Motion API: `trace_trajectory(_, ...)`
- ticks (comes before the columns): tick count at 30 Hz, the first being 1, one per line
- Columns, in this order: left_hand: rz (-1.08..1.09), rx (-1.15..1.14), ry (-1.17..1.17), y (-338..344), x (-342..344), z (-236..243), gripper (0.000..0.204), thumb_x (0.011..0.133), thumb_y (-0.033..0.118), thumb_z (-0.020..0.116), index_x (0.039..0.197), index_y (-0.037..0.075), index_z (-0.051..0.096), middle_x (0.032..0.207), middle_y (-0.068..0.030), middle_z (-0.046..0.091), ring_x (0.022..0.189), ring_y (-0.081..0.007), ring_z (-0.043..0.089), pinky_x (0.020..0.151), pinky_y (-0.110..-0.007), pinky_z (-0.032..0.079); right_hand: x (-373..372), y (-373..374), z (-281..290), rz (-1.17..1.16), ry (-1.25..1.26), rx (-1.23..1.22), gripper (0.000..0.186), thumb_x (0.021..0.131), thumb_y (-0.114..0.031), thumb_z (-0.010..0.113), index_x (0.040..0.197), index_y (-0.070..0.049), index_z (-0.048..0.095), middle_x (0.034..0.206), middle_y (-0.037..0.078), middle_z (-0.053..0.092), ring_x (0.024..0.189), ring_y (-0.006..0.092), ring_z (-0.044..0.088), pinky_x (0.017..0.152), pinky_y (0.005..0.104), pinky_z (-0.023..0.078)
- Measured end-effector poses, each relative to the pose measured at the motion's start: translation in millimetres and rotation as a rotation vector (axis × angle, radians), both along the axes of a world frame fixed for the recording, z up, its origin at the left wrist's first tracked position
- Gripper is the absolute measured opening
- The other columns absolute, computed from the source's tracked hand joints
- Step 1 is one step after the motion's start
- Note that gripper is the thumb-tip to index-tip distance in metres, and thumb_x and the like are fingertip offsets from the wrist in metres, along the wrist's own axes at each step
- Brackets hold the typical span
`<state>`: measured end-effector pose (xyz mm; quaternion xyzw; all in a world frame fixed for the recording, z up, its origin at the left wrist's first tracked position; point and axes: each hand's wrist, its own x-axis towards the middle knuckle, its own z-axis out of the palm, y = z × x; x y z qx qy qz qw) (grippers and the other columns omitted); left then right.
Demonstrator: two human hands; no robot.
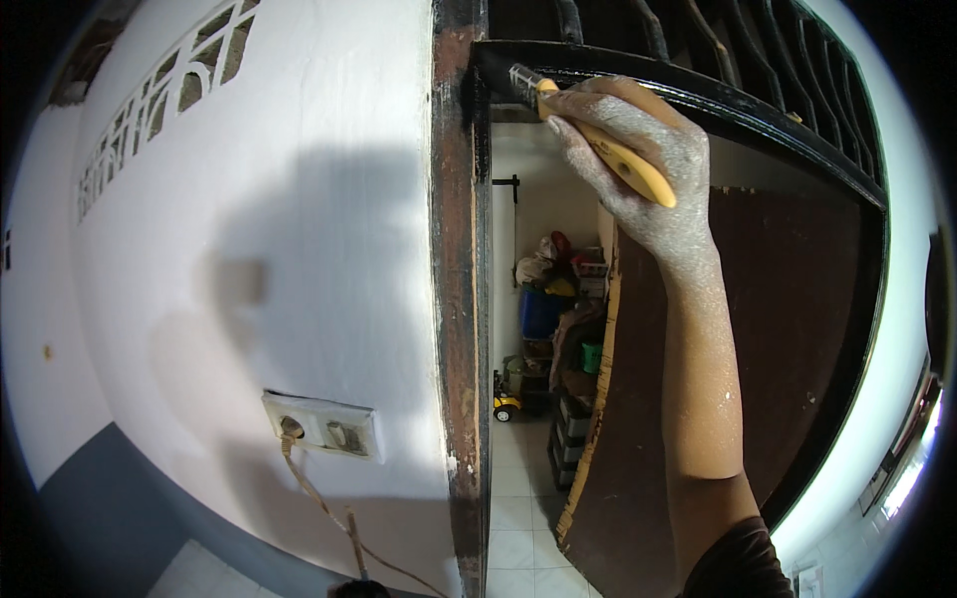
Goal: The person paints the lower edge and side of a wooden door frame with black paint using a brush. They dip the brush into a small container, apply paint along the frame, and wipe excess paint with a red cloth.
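Observation:
My right hand [638, 159] is raised and closed around the yellow handle of a paintbrush [623, 164]. The brush's dark bristles point up and left, at the corner where the black top bar [638, 65] of the door frame meets its left post [459, 329]. Glossy black covers the top bar and the upper end of the post; lower down, the post is worn brown. Whether the bristle tips touch the frame, I cannot tell. My left hand is out of the picture.
A brown door [738, 329] with a chipped edge stands ajar behind my arm. Through the gap show piled household things and a yellow toy vehicle [505, 404]. On the white wall is a socket plate [321, 426] with a plugged-in cord. A thin stick [356, 543] rises at the bottom.

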<state>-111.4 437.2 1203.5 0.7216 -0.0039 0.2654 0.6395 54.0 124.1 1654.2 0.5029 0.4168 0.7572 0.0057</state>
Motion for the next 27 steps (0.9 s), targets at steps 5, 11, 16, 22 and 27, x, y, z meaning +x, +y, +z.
trace_trajectory(5, 0.007, 0.058, -0.026, -5.4, -2.7, 10.6, 0.058, 0.075, 0.007, 0.09, 0.123, 0.004, 0.059, 0.097, -0.0071, 0.074, 0.089, -0.0179, 0.073, 0.081, -0.035, 0.061, -3.0, 1.4, -4.0, 0.026, -0.015, 0.017, 0.023, 0.088, -0.014, 0.088, 0.11, -0.008, 0.084, 0.107, 0.01, 0.08, 0.095, 0.0233, 0.08, 0.083, 0.0338, 0.066)
trace_trajectory(11, 0.011, 0.11, -0.029, -3.4, -8.1, 14.6, 0.059, 0.074, 0.007, 0.09, 0.123, 0.005, 0.058, 0.099, -0.0079, 0.074, 0.088, -0.0189, 0.072, 0.08, -0.035, 0.061, -3.5, 5.0, 2.4, 0.227, -0.081, 0.065, 0.018, 0.093, -0.016, 0.086, 0.108, -0.006, 0.081, 0.098, 0.01, 0.079, 0.084, 0.0219, 0.079, 0.075, 0.0327, 0.065)
trace_trajectory(16, -0.032, -0.04, 0.042, 2.7, -5.4, -6.0, 0.061, 0.075, 0.005, 0.089, 0.126, 0.006, 0.056, 0.102, -0.0095, 0.073, 0.089, -0.0193, 0.072, 0.079, -0.035, 0.063, -7.3, 12.6, 3.4, 0.141, 0.082, 0.048, 0.021, 0.096, -0.016, 0.084, 0.113, -0.005, 0.082, 0.101, 0.01, 0.081, 0.091, 0.0175, 0.079, 0.081, 0.0301, 0.064)
trace_trajectory(22, -0.091, -0.279, 0.123, 15.8, -4.3, -32.5, 0.061, 0.075, 0.002, 0.088, 0.127, 0.006, 0.056, 0.104, -0.0107, 0.073, 0.09, -0.0191, 0.073, 0.079, -0.035, 0.063, -15.6, 23.6, 4.6, 0.064, 0.154, 0.064, 0.021, 0.096, -0.018, 0.084, 0.111, -0.004, 0.082, 0.099, 0.009, 0.081, 0.092, 0.0142, 0.078, 0.081, 0.0279, 0.063)
trace_trajectory(27, 0.006, 0.191, -0.045, 9.0, -20.2, 6.5, 0.06, 0.077, 0.002, 0.088, 0.128, 0.004, 0.056, 0.104, -0.0105, 0.073, 0.09, -0.0197, 0.073, 0.08, -0.035, 0.063, -20.5, 23.9, -10.5, 0.284, 0.292, 0.141, 0.025, 0.096, -0.031, 0.083, 0.106, -0.007, 0.082, 0.093, 0.011, 0.081, 0.084, 0.021, 0.081, 0.076, 0.0351, 0.066)
